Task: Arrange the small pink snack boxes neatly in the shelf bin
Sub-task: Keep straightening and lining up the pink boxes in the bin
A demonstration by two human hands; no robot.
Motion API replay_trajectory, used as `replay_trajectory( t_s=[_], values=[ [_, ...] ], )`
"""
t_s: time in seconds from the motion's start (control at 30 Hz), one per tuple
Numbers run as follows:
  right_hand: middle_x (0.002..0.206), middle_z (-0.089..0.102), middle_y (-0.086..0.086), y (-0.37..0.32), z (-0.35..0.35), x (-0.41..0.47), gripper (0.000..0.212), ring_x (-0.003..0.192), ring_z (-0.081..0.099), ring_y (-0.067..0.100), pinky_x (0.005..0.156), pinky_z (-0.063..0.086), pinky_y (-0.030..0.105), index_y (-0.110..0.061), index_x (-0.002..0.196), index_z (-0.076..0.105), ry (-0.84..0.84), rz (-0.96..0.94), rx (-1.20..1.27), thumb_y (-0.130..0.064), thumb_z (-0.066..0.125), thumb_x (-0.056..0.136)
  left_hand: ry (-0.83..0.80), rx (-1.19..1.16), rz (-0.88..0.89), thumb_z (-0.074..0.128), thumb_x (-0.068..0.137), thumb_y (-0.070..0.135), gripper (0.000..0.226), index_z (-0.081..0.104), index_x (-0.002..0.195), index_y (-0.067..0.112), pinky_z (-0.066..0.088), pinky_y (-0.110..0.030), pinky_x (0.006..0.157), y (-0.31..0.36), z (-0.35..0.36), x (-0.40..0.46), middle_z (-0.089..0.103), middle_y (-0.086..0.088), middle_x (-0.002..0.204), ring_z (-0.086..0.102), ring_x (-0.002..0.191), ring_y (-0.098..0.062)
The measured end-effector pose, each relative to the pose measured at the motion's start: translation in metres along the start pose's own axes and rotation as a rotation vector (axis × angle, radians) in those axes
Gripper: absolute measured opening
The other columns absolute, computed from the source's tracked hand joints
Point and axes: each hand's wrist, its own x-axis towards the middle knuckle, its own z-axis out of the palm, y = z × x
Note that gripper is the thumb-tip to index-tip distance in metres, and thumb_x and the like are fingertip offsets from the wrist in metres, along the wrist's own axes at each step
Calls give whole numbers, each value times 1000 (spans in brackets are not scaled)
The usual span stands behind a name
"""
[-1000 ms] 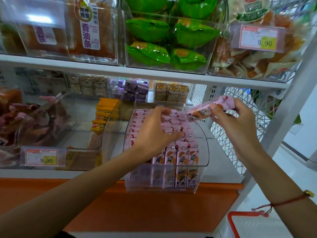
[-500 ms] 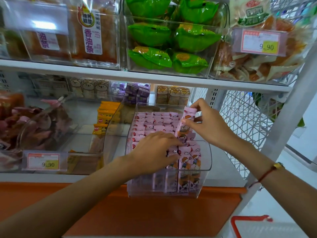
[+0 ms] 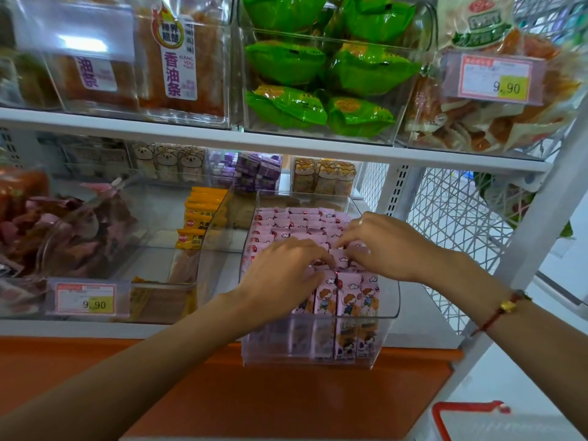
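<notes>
The clear shelf bin (image 3: 389,308) is nearly full: pink snack boxes (image 3: 345,299) stand upright in tidy rows from front to back. Both hands work the middle rows. The left hand (image 3: 280,273) lies flat, fingers pressing the box tops; the right hand (image 3: 386,246), at its 2 o'clock, curls fingertips onto one box, apparently seating it. Little seems left beyond levelling.

Snack boxes (image 3: 299,222) stand in the bin (image 3: 389,300), hands above.
</notes>
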Motion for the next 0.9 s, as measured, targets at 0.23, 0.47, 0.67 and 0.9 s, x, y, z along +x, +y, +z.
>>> replay_trajectory(
  t_s=[0.23,0.47,0.67,0.9],
  values=[
    [109,64,-8,-6,-4,-11,31,93,38,7,73,28,27,-34,103,72,5,1,-76,-54,62,82,-54,51,40,53,96,27,31,60,125,36,33,-30,96,4,3,2,64,12,119,50,109,-10],
    [106,64,-5,-17,10,-8,21,103,45,16,83,34,31,-31,104,71,45,46,-142,-41,59,90,-90,116,49,50,95,33,33,60,126,34,35,-34,98,3,12,4,60,11,129,49,115,-13],
    [108,63,-1,-20,14,-17,19,99,51,13,80,36,21,-20,104,67,344,91,-89,-27,52,96,-101,135,83,51,95,34,34,56,128,34,34,-32,96,1,14,2,59,11,128,48,114,-11],
    [79,63,-2,-26,-12,-31,13,70,57,-1,61,47,11,-8,95,62,981,317,444,-17,53,97,209,-339,-171,44,99,29,18,59,109,26,41,-7,54,11,-9,3,63,12,100,54,69,10]
  ],
)
